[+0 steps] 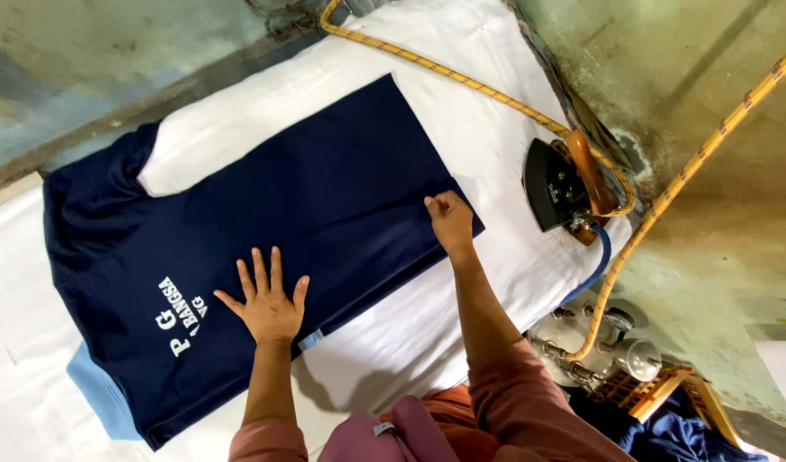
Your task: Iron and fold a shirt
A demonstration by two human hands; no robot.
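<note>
Two hands of mine are on one navy shirt (307, 197), seen from the single head view looking down. My left hand (269, 304) lies flat on the cloth, palm down, all five fingers (258, 265) spread wide and straight; it grips nothing, only presses the fabric just beside the white lettering. My right hand (451, 221) is nearly closed, the fingers curled in and pinching the shirt's folded corner at its right edge.

That shirt lies spread across the white padded board (461, 94), folded lengthwise into a long band, with one light blue cuff (102, 393) showing at the lower left and one sleeve hanging off toward the upper left.

One black iron (557, 184) with a brown handle rests on the board's right end, near my right hand but apart from it. One yellow patterned cord (461, 81) runs across the top of the board to the iron, and loops down past the metal vessels (598, 338) on the floor.
</note>
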